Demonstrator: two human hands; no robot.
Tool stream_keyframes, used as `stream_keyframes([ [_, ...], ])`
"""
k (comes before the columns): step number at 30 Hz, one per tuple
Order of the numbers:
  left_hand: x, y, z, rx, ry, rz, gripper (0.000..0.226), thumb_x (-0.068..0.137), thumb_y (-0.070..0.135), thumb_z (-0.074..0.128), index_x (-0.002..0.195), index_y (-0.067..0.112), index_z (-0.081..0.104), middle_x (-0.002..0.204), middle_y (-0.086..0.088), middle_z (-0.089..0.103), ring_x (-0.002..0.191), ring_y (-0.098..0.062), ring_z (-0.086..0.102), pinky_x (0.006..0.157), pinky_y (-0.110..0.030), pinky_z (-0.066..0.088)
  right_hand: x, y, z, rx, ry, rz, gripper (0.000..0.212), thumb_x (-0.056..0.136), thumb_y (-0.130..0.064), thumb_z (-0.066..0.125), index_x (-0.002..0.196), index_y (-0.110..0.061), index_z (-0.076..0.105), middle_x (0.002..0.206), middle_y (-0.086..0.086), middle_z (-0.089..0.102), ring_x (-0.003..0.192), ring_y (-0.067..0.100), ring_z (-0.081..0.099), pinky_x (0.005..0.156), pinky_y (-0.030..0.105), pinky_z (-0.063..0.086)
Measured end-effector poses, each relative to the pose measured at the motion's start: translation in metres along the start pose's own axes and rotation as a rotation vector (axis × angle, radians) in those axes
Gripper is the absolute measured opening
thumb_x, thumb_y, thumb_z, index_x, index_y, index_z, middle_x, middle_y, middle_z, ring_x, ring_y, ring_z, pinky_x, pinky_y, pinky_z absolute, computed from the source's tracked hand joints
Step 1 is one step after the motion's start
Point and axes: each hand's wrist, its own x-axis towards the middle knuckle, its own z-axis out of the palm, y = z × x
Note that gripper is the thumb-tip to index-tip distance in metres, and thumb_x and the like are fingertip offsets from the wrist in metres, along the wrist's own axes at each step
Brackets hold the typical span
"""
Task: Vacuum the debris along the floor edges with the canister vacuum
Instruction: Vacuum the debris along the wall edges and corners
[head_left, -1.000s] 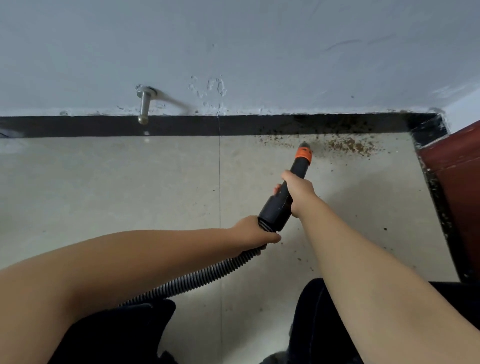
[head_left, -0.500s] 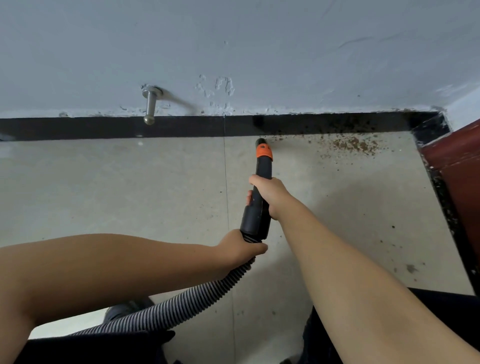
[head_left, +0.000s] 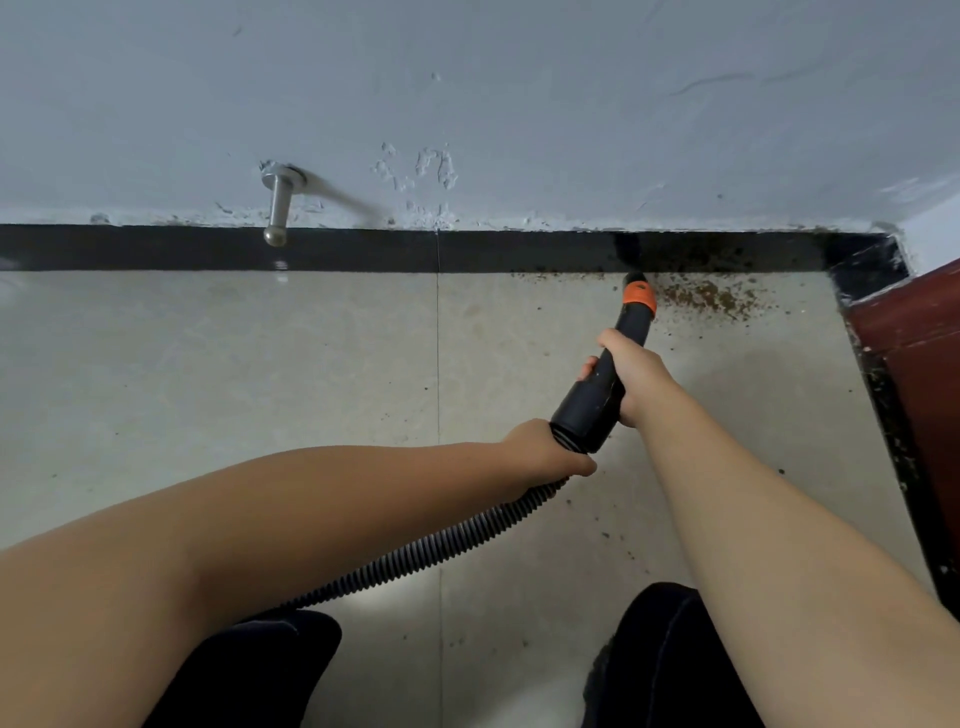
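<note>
At the skirting (head_left: 519, 249), the nozzle (head_left: 638, 299) tip sits on the floor (head_left: 260, 364) at the left edge of the debris (head_left: 711, 299), angled low, likely so suction reaches the edge. The right hand (head_left: 631, 371) has its fingers clamped on the nozzle to steer; the left hand (head_left: 545, 452) grips the hose (head_left: 441, 551) just behind, probably taking its drag.

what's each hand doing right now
Left hand: grips the ribbed hose.
Right hand: grips the black nozzle tube.
</note>
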Motion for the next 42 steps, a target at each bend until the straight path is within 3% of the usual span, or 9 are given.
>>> stream_keyframes([
  [6,-0.002,0.004,-0.002,-0.043,-0.044,-0.062,0.033,0.083,0.018,0.070,0.108,0.005,0.053,0.073,-0.007,0.058,0.057,-0.017,0.057,0.053,-0.025,0.053,-0.002,-0.001,-0.001,-0.013,-0.100,0.012,0.012,0.082,-0.014,0.060,0.085,-0.010,0.049,0.050,0.003,0.056,0.041,0.018,0.055,0.055,0.029,0.054],
  [9,-0.007,-0.001,-0.003,-0.054,-0.058,-0.097,0.039,0.083,0.018,0.070,0.113,0.002,0.051,0.075,-0.009,0.058,0.061,-0.021,0.058,0.061,-0.030,0.054,-0.006,0.004,0.003,-0.026,-0.151,0.026,0.012,0.083,-0.013,0.060,0.087,-0.009,0.050,0.051,0.003,0.056,0.042,0.018,0.055,0.055,0.029,0.056],
  [14,-0.018,-0.015,0.000,-0.118,-0.032,-0.107,0.026,0.083,0.014,0.069,0.100,0.004,0.052,0.071,-0.008,0.055,0.054,-0.016,0.056,0.046,-0.022,0.052,-0.015,0.015,0.015,-0.097,-0.229,0.025,0.014,0.084,-0.012,0.060,0.091,-0.010,0.049,0.051,0.003,0.057,0.041,0.016,0.055,0.051,0.028,0.054],
  [23,-0.032,-0.029,-0.007,-0.218,0.019,-0.098,0.028,0.082,0.012,0.067,0.104,0.002,0.053,0.070,-0.008,0.052,0.060,-0.021,0.055,0.061,-0.032,0.053,-0.026,0.020,0.038,-0.207,-0.281,0.030,0.019,0.081,-0.016,0.062,0.094,-0.011,0.048,0.053,0.003,0.058,0.045,0.017,0.056,0.055,0.029,0.055],
  [26,-0.036,-0.036,-0.011,-0.242,0.025,-0.089,0.021,0.083,0.012,0.067,0.097,0.004,0.053,0.070,-0.008,0.052,0.056,-0.018,0.055,0.054,-0.027,0.053,-0.030,0.024,0.049,-0.225,-0.296,0.025,0.019,0.081,-0.013,0.062,0.095,-0.009,0.049,0.052,0.004,0.057,0.043,0.017,0.055,0.054,0.029,0.054],
  [31,-0.043,-0.047,-0.021,-0.239,0.005,-0.075,0.021,0.083,0.016,0.068,0.095,0.007,0.053,0.070,-0.007,0.054,0.053,-0.015,0.057,0.049,-0.024,0.052,-0.041,0.033,0.061,-0.255,-0.254,-0.013,0.016,0.083,-0.011,0.060,0.095,-0.009,0.049,0.051,0.005,0.056,0.040,0.018,0.054,0.051,0.028,0.054],
  [35,-0.052,-0.058,-0.025,-0.128,-0.088,-0.105,0.024,0.083,0.025,0.069,0.092,0.010,0.053,0.071,-0.007,0.059,0.048,-0.014,0.060,0.049,-0.022,0.052,-0.051,0.049,0.055,-0.226,-0.120,-0.053,0.011,0.085,-0.011,0.057,0.088,-0.010,0.046,0.055,0.007,0.056,0.034,0.018,0.052,0.043,0.022,0.050],
  [39,-0.056,-0.064,-0.023,-0.035,-0.156,-0.126,0.025,0.084,0.027,0.069,0.093,0.011,0.051,0.072,-0.007,0.060,0.050,-0.014,0.060,0.049,-0.021,0.052,-0.057,0.066,0.041,-0.136,0.010,-0.043,0.010,0.085,-0.011,0.055,0.086,-0.012,0.045,0.054,0.006,0.056,0.037,0.018,0.052,0.052,0.027,0.049],
  [42,-0.061,-0.071,-0.015,-0.047,-0.139,-0.130,0.026,0.083,0.024,0.069,0.096,0.009,0.052,0.071,-0.008,0.059,0.050,-0.014,0.058,0.048,-0.021,0.050,-0.062,0.074,0.035,-0.095,-0.035,-0.038,0.011,0.085,-0.008,0.054,0.085,-0.010,0.044,0.051,0.006,0.053,0.037,0.019,0.051,0.050,0.027,0.049],
])
